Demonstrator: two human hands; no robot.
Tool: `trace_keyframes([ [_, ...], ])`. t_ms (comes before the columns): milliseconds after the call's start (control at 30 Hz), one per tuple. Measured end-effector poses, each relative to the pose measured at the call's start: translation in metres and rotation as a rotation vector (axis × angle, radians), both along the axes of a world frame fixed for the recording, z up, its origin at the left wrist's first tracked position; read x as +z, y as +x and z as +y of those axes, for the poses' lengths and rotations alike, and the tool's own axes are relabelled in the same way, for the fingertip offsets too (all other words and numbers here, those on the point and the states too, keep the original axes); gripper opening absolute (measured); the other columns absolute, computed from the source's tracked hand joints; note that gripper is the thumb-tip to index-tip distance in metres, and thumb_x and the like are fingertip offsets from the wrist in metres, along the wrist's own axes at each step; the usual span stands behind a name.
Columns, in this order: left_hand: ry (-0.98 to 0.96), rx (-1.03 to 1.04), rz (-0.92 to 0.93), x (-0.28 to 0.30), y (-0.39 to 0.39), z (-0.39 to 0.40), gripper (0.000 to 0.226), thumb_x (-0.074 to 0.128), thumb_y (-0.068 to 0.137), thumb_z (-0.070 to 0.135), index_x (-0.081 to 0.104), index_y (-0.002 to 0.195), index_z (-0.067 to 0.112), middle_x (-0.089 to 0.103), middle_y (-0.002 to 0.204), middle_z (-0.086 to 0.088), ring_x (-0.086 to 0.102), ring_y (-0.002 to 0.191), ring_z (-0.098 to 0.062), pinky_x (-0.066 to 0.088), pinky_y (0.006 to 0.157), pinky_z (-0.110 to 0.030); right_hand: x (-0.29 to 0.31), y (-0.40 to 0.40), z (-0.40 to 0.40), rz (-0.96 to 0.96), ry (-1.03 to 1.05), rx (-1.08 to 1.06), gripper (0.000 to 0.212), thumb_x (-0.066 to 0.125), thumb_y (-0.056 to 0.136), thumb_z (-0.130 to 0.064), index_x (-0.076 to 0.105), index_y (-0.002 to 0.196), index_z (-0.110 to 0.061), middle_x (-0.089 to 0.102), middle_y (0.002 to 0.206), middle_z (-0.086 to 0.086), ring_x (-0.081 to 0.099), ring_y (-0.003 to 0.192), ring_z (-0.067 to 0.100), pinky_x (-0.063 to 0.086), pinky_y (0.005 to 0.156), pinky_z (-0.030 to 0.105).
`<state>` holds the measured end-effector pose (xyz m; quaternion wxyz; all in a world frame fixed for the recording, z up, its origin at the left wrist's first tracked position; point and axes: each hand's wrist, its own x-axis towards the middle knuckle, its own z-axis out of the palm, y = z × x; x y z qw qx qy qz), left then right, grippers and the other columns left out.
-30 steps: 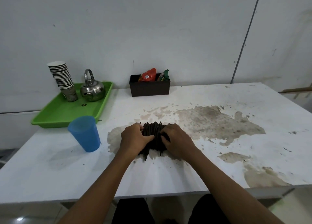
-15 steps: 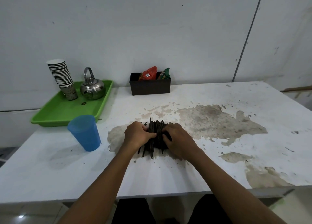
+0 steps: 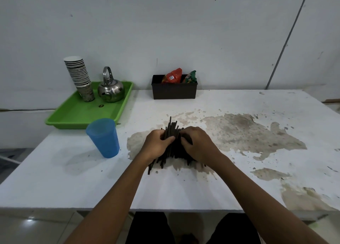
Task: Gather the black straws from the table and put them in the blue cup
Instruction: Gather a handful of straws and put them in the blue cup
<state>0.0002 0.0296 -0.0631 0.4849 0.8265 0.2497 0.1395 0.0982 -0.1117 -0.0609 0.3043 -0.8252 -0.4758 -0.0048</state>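
One blue cup (image 3: 103,137), one kettle (image 3: 111,90), two snack packets (image 3: 172,76), two hands (image 3: 157,145).

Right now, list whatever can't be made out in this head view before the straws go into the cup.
- Black straws: the middle of the bundle is covered by the left hand and right hand; the count is unreadable.
- Blue cup: only part of the inside shows past the rim.
- Packets in the black box: lower parts hidden by its wall, print too small.
- Table: right corner cut by the frame edge.
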Motion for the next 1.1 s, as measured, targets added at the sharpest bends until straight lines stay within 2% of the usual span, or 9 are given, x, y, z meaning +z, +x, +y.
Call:
trace_keyframes([
  [100,-0.100,-0.012,-0.033,0.000,-0.008,0.004,0.023,0.054,0.101,0.030,0.067,0.117,0.019,0.071,0.105,-0.003,0.066,0.096,-0.015,0.053,0.083,-0.024,0.003,-0.008,0.013,0.064,0.052,0.005,0.021,0.051,0.090,-0.016,0.068,0.104,-0.016,0.066,0.099,-0.001,0.057,0.094,0.017,0.044,0.079,0.027],
  [167,-0.174,0.034,-0.045,-0.002,-0.013,0.011,0.023,0.049,0.103,0.032,0.062,0.120,0.027,0.069,0.110,-0.003,0.064,0.104,-0.019,0.053,0.094,-0.034,0.005,-0.014,0.021,0.095,0.074,-0.015,0.026,0.052,0.092,-0.015,0.066,0.114,-0.014,0.066,0.108,0.000,0.058,0.099,0.015,0.039,0.082,0.019],
  [233,-0.229,0.095,-0.071,-0.003,-0.017,0.018,0.019,0.046,0.104,0.032,0.059,0.116,0.033,0.067,0.109,0.000,0.062,0.106,-0.019,0.050,0.099,-0.039,0.007,-0.019,0.029,0.140,0.107,-0.031,0.028,0.053,0.092,-0.013,0.064,0.118,-0.013,0.067,0.104,0.001,0.060,0.090,0.012,0.039,0.077,0.013],
  [367,-0.395,0.174,-0.262,0.002,-0.024,0.036,0.021,0.042,0.105,0.020,0.060,0.115,0.028,0.065,0.096,0.007,0.059,0.082,-0.012,0.052,0.091,-0.036,0.006,-0.028,0.046,0.296,0.193,-0.034,0.028,0.054,0.092,-0.008,0.064,0.117,-0.013,0.061,0.089,-0.005,0.055,0.066,-0.003,0.041,0.065,0.005],
  [467,-0.362,0.202,-0.411,0.009,-0.028,0.048,0.025,0.039,0.106,0.012,0.058,0.108,0.028,0.057,0.086,0.005,0.052,0.070,-0.010,0.047,0.078,-0.029,0.004,-0.032,0.058,0.360,0.217,-0.035,0.031,0.051,0.092,-0.006,0.065,0.118,-0.015,0.065,0.109,0.000,0.061,0.083,0.004,0.040,0.072,0.000],
  [533,-0.342,0.207,-0.485,0.011,-0.030,0.054,0.026,0.038,0.106,0.009,0.057,0.107,0.027,0.053,0.081,0.004,0.049,0.066,-0.008,0.045,0.073,-0.025,0.006,-0.036,0.064,0.394,0.225,-0.023,0.035,0.047,0.092,-0.001,0.064,0.120,-0.013,0.064,0.114,-0.001,0.062,0.086,0.010,0.042,0.074,0.003],
  [667,-0.302,0.217,-0.534,0.007,-0.030,0.060,0.027,0.040,0.105,0.010,0.057,0.109,0.030,0.053,0.080,0.006,0.049,0.067,-0.009,0.045,0.073,-0.025,0.006,-0.040,0.072,0.398,0.191,0.007,0.042,0.041,0.090,0.007,0.062,0.122,-0.011,0.062,0.119,-0.001,0.055,0.113,0.010,0.039,0.092,0.012],
  [867,-0.178,0.240,-0.543,-0.006,-0.033,0.053,0.025,0.040,0.106,0.016,0.056,0.121,0.029,0.055,0.083,0.007,0.053,0.075,-0.006,0.048,0.079,-0.022,0.002,-0.043,0.080,0.400,0.187,0.039,0.048,0.038,0.086,0.013,0.062,0.120,-0.011,0.063,0.121,0.000,0.052,0.110,0.003,0.033,0.087,-0.003],
  [1100,-0.078,0.259,-0.484,-0.024,-0.038,0.045,0.028,0.040,0.106,0.022,0.048,0.129,0.036,0.056,0.084,0.011,0.055,0.073,0.001,0.046,0.074,-0.023,0.012,-0.045,0.085,0.476,0.241,0.046,0.057,0.032,0.085,0.015,0.059,0.122,-0.018,0.064,0.120,-0.005,0.056,0.110,0.004,0.040,0.087,0.004],
])
